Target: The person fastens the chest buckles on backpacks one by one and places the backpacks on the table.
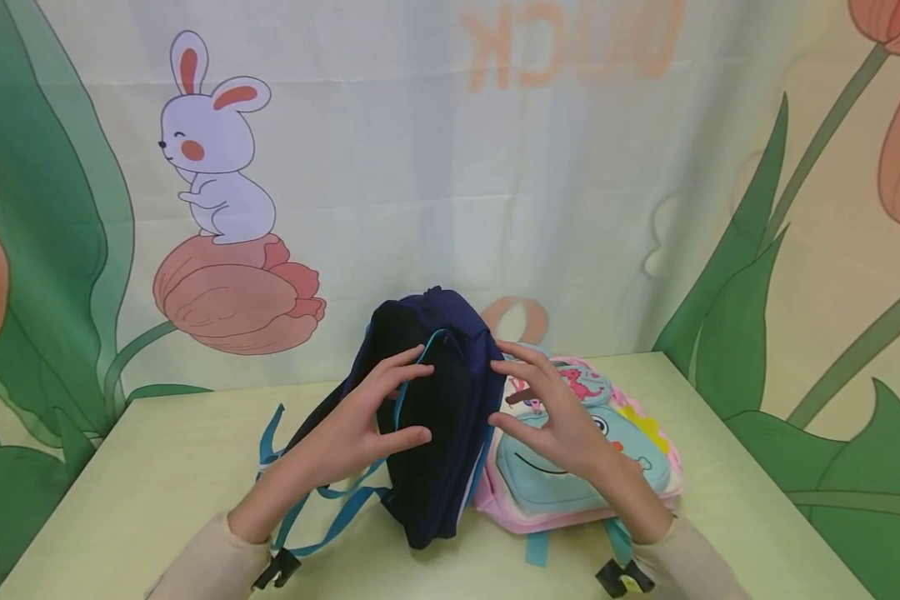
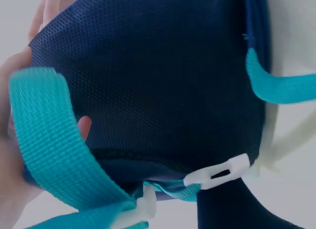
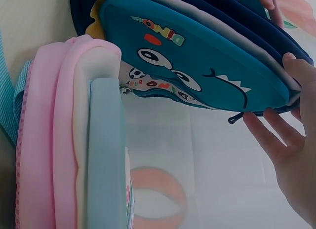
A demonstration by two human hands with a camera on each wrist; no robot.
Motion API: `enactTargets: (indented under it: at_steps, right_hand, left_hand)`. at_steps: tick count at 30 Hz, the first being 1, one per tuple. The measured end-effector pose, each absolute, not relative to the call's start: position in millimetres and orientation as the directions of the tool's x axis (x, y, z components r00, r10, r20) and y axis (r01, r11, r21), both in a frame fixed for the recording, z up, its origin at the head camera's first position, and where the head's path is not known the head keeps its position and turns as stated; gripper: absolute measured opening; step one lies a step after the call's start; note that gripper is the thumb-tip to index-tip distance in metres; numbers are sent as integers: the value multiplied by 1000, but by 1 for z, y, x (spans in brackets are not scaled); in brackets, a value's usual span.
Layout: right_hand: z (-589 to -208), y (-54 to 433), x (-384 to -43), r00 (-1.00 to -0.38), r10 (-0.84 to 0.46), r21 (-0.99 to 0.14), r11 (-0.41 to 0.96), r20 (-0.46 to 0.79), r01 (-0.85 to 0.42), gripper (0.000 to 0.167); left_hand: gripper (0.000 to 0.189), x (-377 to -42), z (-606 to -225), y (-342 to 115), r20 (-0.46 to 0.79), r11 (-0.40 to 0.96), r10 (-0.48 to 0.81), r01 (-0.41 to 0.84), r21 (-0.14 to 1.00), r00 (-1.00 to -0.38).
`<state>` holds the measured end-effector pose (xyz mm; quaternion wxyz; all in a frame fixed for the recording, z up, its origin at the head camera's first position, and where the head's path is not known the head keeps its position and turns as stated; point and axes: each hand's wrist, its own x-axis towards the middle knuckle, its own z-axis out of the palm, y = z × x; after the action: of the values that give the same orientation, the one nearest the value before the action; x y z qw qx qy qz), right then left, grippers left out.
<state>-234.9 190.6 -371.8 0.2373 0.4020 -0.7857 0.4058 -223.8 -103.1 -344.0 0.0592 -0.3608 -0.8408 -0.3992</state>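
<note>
A navy backpack [image 1: 438, 450] stands on edge on the table, its dark mesh back facing left. My left hand [image 1: 354, 429] is at its mesh side, fingers extended and thumb apart. In the left wrist view, a wide teal strap [image 2: 47, 125] passes in front of that hand. At the opposite side, my right hand [image 1: 558, 417] has spread fingers by the backpack's edge. The right wrist view shows those fingertips at the rim of the teal front [image 3: 197, 66], which has a cartoon face. Neither hand is plainly curled round the backpack.
A pink and light-blue backpack [image 1: 547, 493] with a cartoon face lies close on the right. Teal straps [image 1: 341, 521] trail over the table [image 1: 172, 467], with a black buckle [image 1: 279, 568] at the front left and another [image 1: 622, 577] at the front right. A printed curtain [image 1: 390, 167] hangs behind.
</note>
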Motion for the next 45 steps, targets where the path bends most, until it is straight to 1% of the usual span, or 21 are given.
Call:
enactTargets:
  at_steps: [6,9,11,16,21,27,31,37,42,45]
  right_hand:
    - [-373,193,-235,-561,-427,-450,337,710,-827,71]
    - [-374,194,-235,-565,-422,-454,339,709,-824,70]
    - [-375,195,-235,-571,-414,-456,348,709,-819,69]
    - [-378,199,-234,-588,-390,-470,360,709,-806,67]
    - [-380,200,-234,-595,-380,-482,356,708,-801,67]
    - [-380,200,-232,-606,-355,-488,372,711,-790,66]
    - [-372,196,-225,-606,-349,-489,371,714,-789,63]
    - [-360,192,-214,-600,-350,-493,351,720,-796,59]
    - [-362,191,-214,-590,-349,-494,330,728,-804,56]
    - [-366,190,-215,-586,-356,-494,322,728,-808,54]
  left_hand:
    - [86,-217,-350,-115,341,455,544,611,648,-767]
    - [88,-216,-351,-122,335,465,537,603,648,-774]
    - [85,-216,-351,-126,328,464,547,605,647,-770]
    - [69,-216,-351,-134,281,480,579,598,642,-765]
    - [60,-214,-352,-140,241,522,588,590,616,-772]
    - [53,-212,-355,-146,259,539,605,626,563,-753]
    - [48,-213,-355,-151,270,557,614,649,519,-742]
    - [45,-214,-354,-159,304,558,605,665,496,-736]
    - [45,-214,-355,-163,331,563,596,675,477,-732]
    - [44,-213,-356,-165,323,562,604,677,475,-729]
